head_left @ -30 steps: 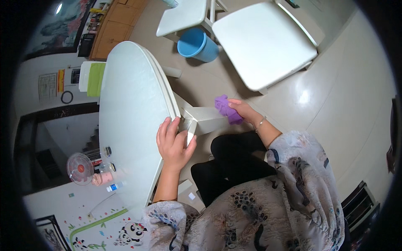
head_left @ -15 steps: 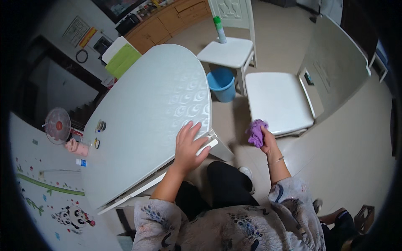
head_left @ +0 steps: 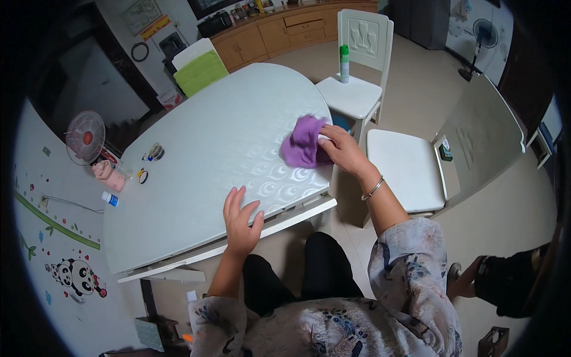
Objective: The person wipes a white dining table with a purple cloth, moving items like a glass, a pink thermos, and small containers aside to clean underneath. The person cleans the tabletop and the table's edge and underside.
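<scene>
A purple cloth [head_left: 304,143] is spread over the right edge of the white table [head_left: 220,131], which has a glossy, patterned top. My right hand [head_left: 344,150] grips the cloth by its right side, and a bangle circles that wrist. At the table's near edge my left hand [head_left: 241,223] is open, fingers spread, with nothing in it. Whether its fingertips touch the tabletop I cannot tell.
White chairs [head_left: 401,163] stand at the right, one holding a green-capped spray can [head_left: 344,64]. A small fan [head_left: 87,138], pink bottle [head_left: 109,176], white-and-blue bottle [head_left: 110,198] and tape rolls [head_left: 156,151] sit at the table's left. Another person's leg [head_left: 470,279] shows lower right.
My right hand has carried the bunched cloth from beside the chair onto the tabletop, where it is now more spread out. My left hand has moved left and nearer me.
</scene>
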`<control>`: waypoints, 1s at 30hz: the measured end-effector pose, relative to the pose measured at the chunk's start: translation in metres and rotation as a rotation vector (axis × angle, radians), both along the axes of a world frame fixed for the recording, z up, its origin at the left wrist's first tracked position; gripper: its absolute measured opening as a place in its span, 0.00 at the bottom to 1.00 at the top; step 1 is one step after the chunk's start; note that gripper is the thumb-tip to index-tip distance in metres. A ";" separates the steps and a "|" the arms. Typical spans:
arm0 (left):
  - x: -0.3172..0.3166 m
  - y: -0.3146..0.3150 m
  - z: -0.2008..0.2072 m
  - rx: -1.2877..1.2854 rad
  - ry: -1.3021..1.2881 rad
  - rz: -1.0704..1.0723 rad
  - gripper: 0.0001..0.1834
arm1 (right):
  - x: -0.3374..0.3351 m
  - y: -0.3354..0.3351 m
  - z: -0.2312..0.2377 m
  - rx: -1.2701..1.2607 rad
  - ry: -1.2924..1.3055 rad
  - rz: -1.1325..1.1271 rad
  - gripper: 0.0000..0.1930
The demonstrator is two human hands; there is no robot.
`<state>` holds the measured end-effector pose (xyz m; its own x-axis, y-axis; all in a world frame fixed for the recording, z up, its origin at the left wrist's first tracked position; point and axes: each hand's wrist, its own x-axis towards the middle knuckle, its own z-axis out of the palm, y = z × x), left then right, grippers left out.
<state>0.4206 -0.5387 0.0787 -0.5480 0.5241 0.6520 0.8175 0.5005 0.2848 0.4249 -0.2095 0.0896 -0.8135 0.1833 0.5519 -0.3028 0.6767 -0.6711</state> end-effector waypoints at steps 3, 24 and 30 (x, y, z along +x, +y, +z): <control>-0.002 -0.009 -0.001 0.009 -0.009 -0.023 0.15 | -0.007 -0.003 -0.022 0.044 0.021 -0.004 0.15; -0.046 0.078 0.007 -0.221 -0.244 -0.236 0.20 | 0.099 -0.021 -0.124 -0.659 -0.174 -0.084 0.15; -0.034 0.048 0.015 -0.298 -0.211 -0.166 0.19 | 0.105 -0.057 -0.140 -0.797 -0.230 0.078 0.17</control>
